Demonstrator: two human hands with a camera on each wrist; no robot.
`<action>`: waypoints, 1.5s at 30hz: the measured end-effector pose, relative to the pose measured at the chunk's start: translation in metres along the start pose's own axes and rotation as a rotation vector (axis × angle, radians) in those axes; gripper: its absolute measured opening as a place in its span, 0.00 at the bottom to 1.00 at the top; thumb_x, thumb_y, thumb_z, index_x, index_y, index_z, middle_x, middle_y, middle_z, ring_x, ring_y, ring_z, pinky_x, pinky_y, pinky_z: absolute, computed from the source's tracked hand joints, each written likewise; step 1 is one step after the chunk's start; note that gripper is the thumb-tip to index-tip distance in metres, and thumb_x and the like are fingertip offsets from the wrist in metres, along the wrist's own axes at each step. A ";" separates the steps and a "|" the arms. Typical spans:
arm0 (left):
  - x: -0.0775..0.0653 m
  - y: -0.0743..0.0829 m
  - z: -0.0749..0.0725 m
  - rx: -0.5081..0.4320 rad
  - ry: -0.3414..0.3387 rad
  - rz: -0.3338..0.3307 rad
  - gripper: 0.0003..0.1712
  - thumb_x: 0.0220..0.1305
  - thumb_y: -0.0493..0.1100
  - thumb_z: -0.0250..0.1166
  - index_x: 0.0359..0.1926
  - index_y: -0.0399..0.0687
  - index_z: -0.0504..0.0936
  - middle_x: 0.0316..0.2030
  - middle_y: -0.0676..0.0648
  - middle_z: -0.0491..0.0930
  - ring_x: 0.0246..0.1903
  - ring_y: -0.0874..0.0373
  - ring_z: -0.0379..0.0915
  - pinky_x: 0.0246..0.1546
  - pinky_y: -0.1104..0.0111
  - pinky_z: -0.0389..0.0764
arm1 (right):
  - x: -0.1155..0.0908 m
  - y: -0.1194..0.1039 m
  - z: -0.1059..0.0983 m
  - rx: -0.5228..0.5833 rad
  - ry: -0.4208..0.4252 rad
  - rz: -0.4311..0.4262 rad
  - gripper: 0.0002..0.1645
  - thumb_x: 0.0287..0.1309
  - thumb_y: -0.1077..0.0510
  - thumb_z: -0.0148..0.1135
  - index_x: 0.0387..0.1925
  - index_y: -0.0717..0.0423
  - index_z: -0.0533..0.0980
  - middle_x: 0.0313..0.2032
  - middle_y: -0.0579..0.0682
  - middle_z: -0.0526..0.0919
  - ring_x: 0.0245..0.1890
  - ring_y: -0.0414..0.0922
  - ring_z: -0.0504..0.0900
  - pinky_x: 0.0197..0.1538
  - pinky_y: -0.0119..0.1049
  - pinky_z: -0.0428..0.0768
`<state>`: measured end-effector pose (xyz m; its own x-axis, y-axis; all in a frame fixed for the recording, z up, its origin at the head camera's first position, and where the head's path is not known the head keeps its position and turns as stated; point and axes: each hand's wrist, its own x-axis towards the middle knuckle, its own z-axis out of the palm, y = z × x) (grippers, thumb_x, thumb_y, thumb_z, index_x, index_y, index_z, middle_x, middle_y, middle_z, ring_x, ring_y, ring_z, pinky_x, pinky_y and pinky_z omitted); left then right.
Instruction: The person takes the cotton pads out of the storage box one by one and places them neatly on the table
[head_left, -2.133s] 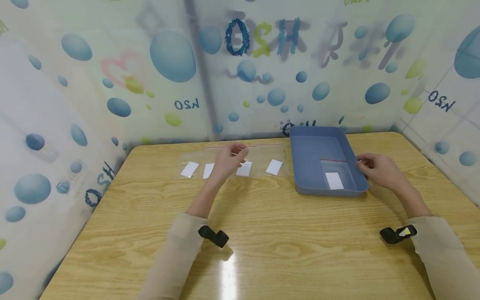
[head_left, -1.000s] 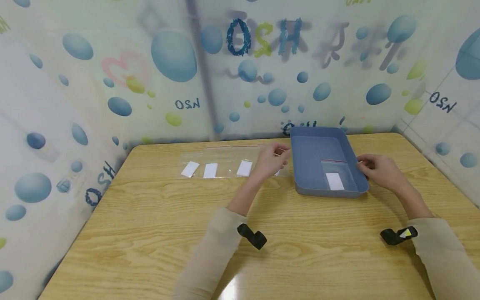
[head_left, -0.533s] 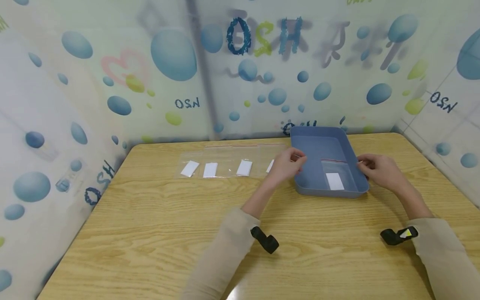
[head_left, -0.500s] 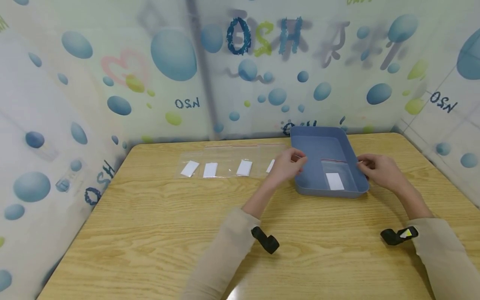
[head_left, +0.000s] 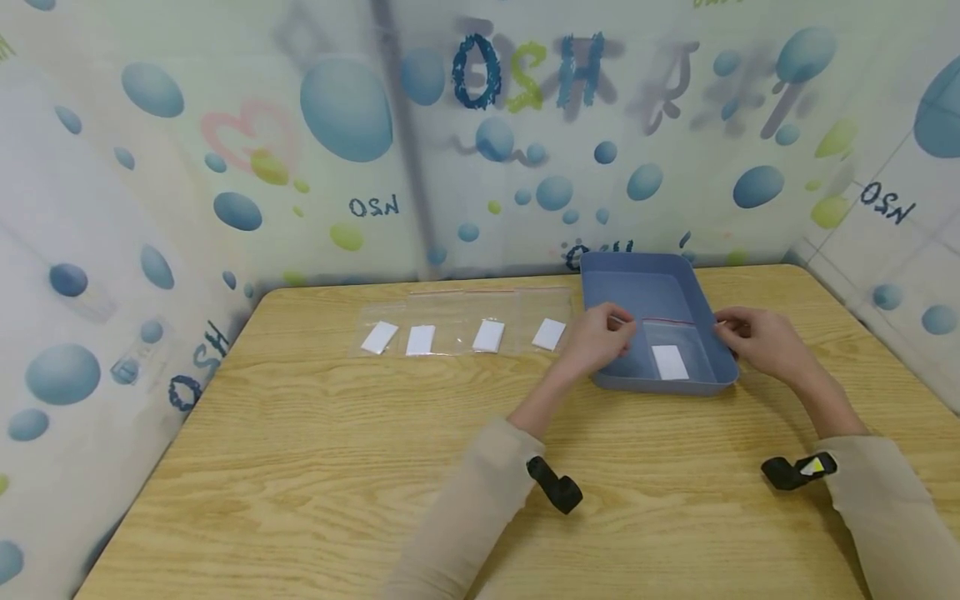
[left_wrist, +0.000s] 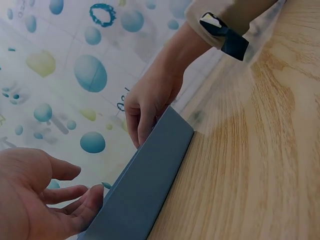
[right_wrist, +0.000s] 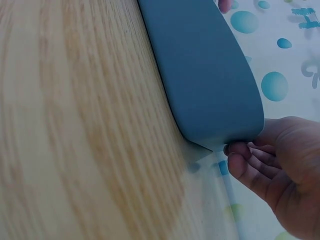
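Observation:
A blue-grey tray (head_left: 633, 287) stands at the back right of the table. My right hand (head_left: 763, 342) pinches its right wall, thumb and fingers on either side of the rim in the right wrist view. Inside the tray lies a clear zip bag (head_left: 651, 335) with a red seal line and a white card (head_left: 670, 362) in it. Over the tray's left front part is my left hand (head_left: 600, 337), fingertips near the bag's left edge. Its thumb and loosely bent fingers (left_wrist: 67, 195) stand apart with nothing between them in the left wrist view.
Left of the tray, several clear zip bags lie in a row, each with a white card, such as the leftmost card (head_left: 380, 337) and the rightmost card (head_left: 549, 334). A patterned curtain (head_left: 495, 200) hangs behind the wooden table (head_left: 300, 467).
My left hand has moved right, from above the row of bags to over the tray, uncovering the bags it hid. My right hand has stayed at the tray's right wall.

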<state>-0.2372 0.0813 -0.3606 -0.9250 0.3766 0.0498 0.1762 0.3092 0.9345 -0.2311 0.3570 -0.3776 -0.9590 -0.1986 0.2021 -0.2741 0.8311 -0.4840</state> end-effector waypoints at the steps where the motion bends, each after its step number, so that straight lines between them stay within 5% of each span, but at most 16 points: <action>1: 0.000 0.000 0.002 -0.019 -0.004 0.000 0.13 0.74 0.42 0.61 0.52 0.38 0.80 0.32 0.45 0.83 0.33 0.49 0.84 0.27 0.73 0.76 | 0.000 0.000 0.000 -0.002 0.002 -0.002 0.19 0.71 0.62 0.57 0.52 0.77 0.76 0.34 0.60 0.85 0.25 0.44 0.80 0.26 0.33 0.76; 7: 0.003 -0.003 0.011 -0.073 -0.008 -0.037 0.13 0.74 0.41 0.61 0.53 0.38 0.79 0.27 0.50 0.79 0.31 0.52 0.82 0.29 0.72 0.76 | 0.001 0.000 0.000 -0.004 0.012 -0.014 0.18 0.71 0.62 0.58 0.51 0.77 0.77 0.33 0.59 0.85 0.24 0.42 0.79 0.26 0.32 0.76; 13: 0.008 -0.003 0.020 -0.020 0.030 -0.100 0.13 0.73 0.42 0.63 0.53 0.40 0.80 0.28 0.51 0.81 0.27 0.60 0.79 0.30 0.71 0.75 | 0.001 0.001 0.000 -0.001 0.006 -0.012 0.18 0.71 0.62 0.58 0.50 0.77 0.77 0.32 0.58 0.85 0.23 0.41 0.79 0.26 0.32 0.76; 24: 0.017 0.001 0.034 0.109 -0.001 -0.234 0.21 0.72 0.45 0.63 0.60 0.41 0.77 0.51 0.46 0.79 0.43 0.57 0.76 0.43 0.65 0.79 | -0.001 0.003 0.000 0.005 0.004 -0.001 0.18 0.71 0.62 0.57 0.51 0.76 0.77 0.32 0.57 0.85 0.22 0.42 0.79 0.25 0.33 0.76; 26: 0.018 0.001 0.036 0.103 -0.002 -0.243 0.16 0.71 0.43 0.62 0.55 0.40 0.77 0.44 0.47 0.78 0.34 0.59 0.72 0.37 0.66 0.76 | 0.000 0.003 0.000 0.003 0.004 0.001 0.18 0.71 0.62 0.57 0.51 0.76 0.77 0.32 0.56 0.84 0.22 0.42 0.79 0.25 0.33 0.76; 28: 0.019 0.001 0.038 0.094 0.001 -0.245 0.06 0.70 0.40 0.62 0.38 0.41 0.77 0.29 0.50 0.73 0.23 0.61 0.63 0.26 0.68 0.69 | 0.000 0.002 0.000 0.003 0.002 -0.001 0.18 0.71 0.62 0.57 0.51 0.77 0.77 0.32 0.57 0.85 0.22 0.41 0.78 0.25 0.33 0.76; 31: 0.022 -0.001 0.042 0.087 0.017 -0.238 0.23 0.67 0.35 0.60 0.18 0.48 0.60 0.15 0.54 0.54 0.15 0.62 0.46 0.18 0.69 0.54 | 0.000 0.003 0.000 0.005 -0.006 -0.003 0.19 0.71 0.62 0.58 0.51 0.78 0.76 0.32 0.58 0.85 0.22 0.40 0.78 0.25 0.33 0.76; 34: 0.024 -0.002 0.047 0.078 0.034 -0.237 0.31 0.65 0.32 0.60 0.13 0.52 0.51 0.11 0.55 0.47 0.13 0.63 0.39 0.15 0.70 0.49 | 0.001 0.003 0.001 0.009 -0.010 -0.003 0.19 0.71 0.62 0.58 0.52 0.78 0.76 0.33 0.58 0.85 0.22 0.40 0.78 0.25 0.33 0.76; 45: 0.024 -0.002 0.053 0.021 0.051 -0.263 0.31 0.69 0.34 0.61 0.11 0.50 0.57 0.10 0.55 0.50 0.12 0.63 0.42 0.14 0.69 0.50 | 0.000 0.002 0.001 0.018 -0.002 0.004 0.19 0.71 0.62 0.57 0.51 0.77 0.76 0.32 0.58 0.84 0.22 0.42 0.78 0.25 0.33 0.76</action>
<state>-0.2416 0.1357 -0.3798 -0.9557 0.2366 -0.1751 -0.0658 0.4083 0.9105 -0.2321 0.3581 -0.3800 -0.9604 -0.1959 0.1983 -0.2710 0.8224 -0.5002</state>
